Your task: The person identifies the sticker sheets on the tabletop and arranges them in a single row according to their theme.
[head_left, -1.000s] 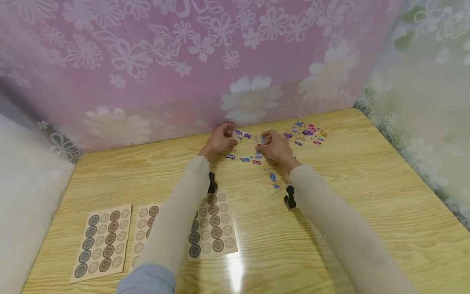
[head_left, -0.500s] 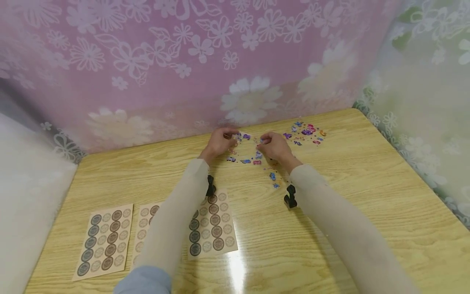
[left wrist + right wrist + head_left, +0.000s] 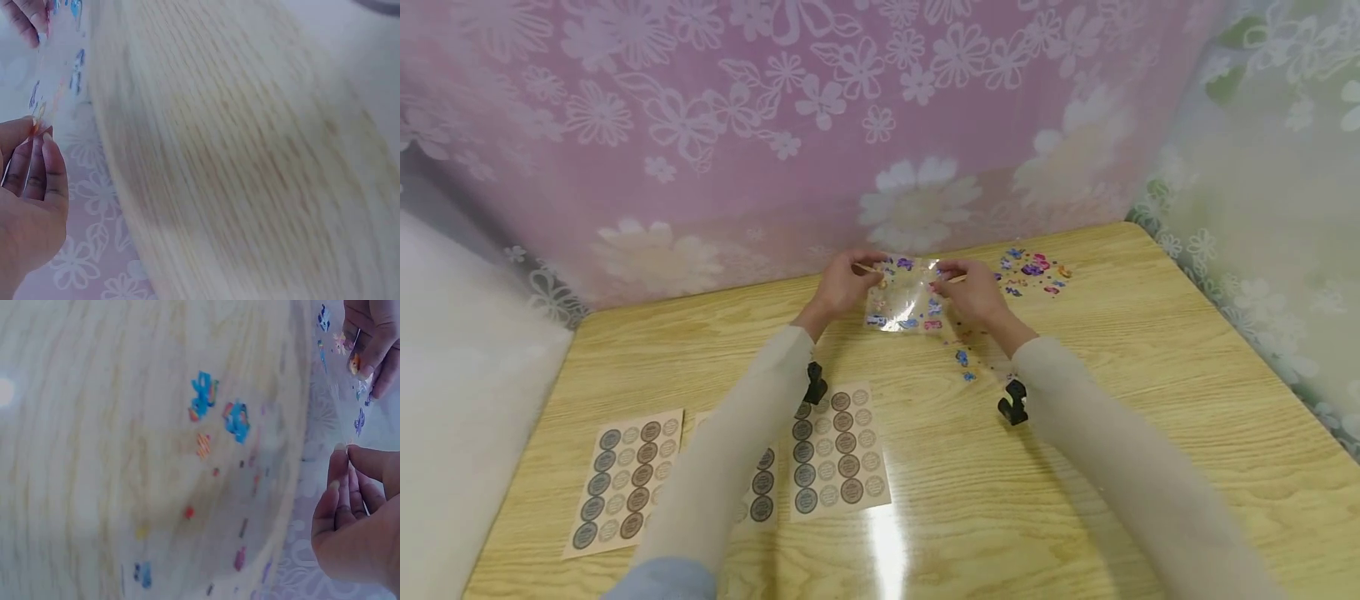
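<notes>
A clear plastic sticker sheet (image 3: 904, 302) with small colourful figures is held up off the table in the head view. My left hand (image 3: 844, 287) pinches its left edge between thumb and fingers. At the opposite edge my right hand (image 3: 976, 293) pinches it the same way. In the left wrist view, the left hand (image 3: 34, 200) grips one side of the sheet, and fingertips of the other hand show at the top corner. From the right wrist, the right hand (image 3: 359, 519) pinches the sheet's edge below the left hand (image 3: 378, 347).
More colourful stickers (image 3: 1033, 268) lie at the back right of the wooden table (image 3: 1075, 467), and blue ones (image 3: 962, 358) lie nearer. Brown sheets of round labels (image 3: 838, 450) lie at front left, one partly under the left sleeve (image 3: 730, 442). A flowered curtain (image 3: 737, 208) borders the back edge.
Both hands have raised the clear sheet off the table, and it now tilts and catches the light. My right hand has shifted slightly to the right.
</notes>
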### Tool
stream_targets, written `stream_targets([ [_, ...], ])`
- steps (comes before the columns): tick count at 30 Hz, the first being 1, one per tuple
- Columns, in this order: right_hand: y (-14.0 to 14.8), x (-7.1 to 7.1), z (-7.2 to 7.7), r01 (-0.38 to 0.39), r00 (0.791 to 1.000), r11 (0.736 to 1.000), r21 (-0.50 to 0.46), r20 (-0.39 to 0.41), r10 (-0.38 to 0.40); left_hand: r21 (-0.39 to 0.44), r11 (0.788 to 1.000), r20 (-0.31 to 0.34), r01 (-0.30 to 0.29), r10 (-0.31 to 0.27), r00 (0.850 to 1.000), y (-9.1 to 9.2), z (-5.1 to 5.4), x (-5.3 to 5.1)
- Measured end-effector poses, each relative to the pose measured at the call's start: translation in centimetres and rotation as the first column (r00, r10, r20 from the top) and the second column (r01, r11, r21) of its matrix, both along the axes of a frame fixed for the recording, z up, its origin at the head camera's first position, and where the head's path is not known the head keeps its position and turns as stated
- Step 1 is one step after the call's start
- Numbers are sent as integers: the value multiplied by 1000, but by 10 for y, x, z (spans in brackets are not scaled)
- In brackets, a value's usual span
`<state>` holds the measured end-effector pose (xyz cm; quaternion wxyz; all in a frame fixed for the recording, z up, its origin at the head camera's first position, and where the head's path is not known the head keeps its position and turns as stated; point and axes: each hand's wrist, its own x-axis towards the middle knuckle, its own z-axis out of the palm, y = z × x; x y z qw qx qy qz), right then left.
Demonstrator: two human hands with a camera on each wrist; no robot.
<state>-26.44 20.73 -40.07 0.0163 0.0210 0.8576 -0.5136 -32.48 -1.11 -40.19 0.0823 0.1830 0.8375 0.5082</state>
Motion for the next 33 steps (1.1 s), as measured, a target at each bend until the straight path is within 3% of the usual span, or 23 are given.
stream_targets([
  [7, 6, 10, 11, -43, 999, 999, -12, 9, 43, 99, 995, 1, 23, -24, 1000, -9, 4, 15],
  [13, 14, 28, 16, -146, 989, 989, 10, 17, 146, 141, 989, 24, 45, -49, 998, -17, 0, 37],
  [24, 21, 61, 6, -254, 963, 966, -50, 77, 257, 71, 995, 87, 72, -78, 993, -25, -11, 80],
  [33, 26, 86, -1, -299, 947, 954, -14, 116, 299, -35, 992, 57, 121, -119, 991, -24, -16, 110],
])
